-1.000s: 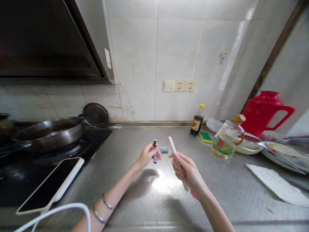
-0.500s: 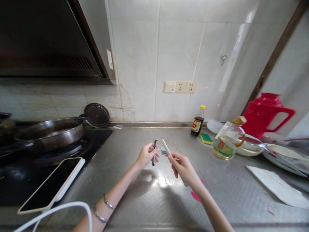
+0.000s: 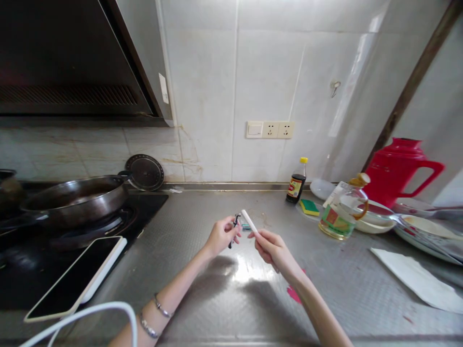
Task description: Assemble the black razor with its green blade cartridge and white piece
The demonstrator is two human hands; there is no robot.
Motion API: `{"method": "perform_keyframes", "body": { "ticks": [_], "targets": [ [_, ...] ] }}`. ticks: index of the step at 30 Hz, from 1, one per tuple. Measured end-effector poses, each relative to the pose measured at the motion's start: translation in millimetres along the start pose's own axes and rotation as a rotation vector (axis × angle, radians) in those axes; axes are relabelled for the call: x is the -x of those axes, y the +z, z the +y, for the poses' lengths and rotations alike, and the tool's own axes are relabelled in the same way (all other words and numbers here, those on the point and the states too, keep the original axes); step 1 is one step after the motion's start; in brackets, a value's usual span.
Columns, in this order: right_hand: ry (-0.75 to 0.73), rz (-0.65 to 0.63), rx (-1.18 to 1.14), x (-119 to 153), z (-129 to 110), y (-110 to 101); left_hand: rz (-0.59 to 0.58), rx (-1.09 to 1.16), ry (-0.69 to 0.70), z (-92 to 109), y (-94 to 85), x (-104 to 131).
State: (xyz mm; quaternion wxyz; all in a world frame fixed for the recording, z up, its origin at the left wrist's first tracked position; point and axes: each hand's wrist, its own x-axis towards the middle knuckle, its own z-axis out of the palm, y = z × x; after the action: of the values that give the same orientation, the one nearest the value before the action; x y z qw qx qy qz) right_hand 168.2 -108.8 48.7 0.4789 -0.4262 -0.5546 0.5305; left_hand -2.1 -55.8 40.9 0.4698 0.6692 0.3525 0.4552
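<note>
My left hand (image 3: 221, 237) pinches a slim black-and-silver piece (image 3: 235, 227) with a small bent silver end at its top. It tilts up and to the right. My right hand (image 3: 272, 248) grips a thin white tube-like stick (image 3: 249, 220) that points up and left. The stick's upper end is close to the silver end, and I cannot tell whether they touch. On the steel counter behind them lie small teal cylinders (image 3: 245, 227) that look like batteries, partly hidden by the stick.
A phone (image 3: 74, 279) with a white cable lies at the left by the stove, where a steel pan (image 3: 77, 197) sits. To the right are a soy sauce bottle (image 3: 295, 183), a sponge (image 3: 309, 207), a glass jug (image 3: 340, 217), a red thermos (image 3: 392, 171), dishes and a paper sheet (image 3: 415, 279).
The black-and-silver piece in my left hand has tilted to the right, its top nearer the white stick. My right hand has turned slightly and its fingers have closed further round the stick.
</note>
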Motion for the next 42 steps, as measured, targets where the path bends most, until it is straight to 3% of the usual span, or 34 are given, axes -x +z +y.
{"method": "perform_keyframes", "body": {
  "ticks": [4,8,13,19,25,32,38,42],
  "targets": [
    [-0.003,-0.069,0.014,4,-4,4,-0.048,0.021,0.007,-2,2.4,1],
    [0.019,-0.029,-0.033,3,-3,0,-0.124,0.072,-0.041,1,2.8,2],
    [0.025,0.122,-0.21,4,1,-2,-0.17,0.157,-0.061,1,0.0,3],
    [0.091,0.069,-0.394,14,1,13,-0.245,0.298,-0.063,5,2.8,5],
    [0.115,0.056,-0.544,18,-1,26,-0.233,0.376,-0.108,3,8.1,8],
    [0.119,0.034,-0.532,23,0,43,-0.208,0.335,-0.081,-5,7.8,6],
    [0.098,0.085,-0.533,23,1,45,-0.198,0.319,-0.064,-4,7.8,5],
    [0.127,0.05,-0.487,24,3,49,-0.172,0.271,-0.067,-5,7.6,4]
  ]
}}
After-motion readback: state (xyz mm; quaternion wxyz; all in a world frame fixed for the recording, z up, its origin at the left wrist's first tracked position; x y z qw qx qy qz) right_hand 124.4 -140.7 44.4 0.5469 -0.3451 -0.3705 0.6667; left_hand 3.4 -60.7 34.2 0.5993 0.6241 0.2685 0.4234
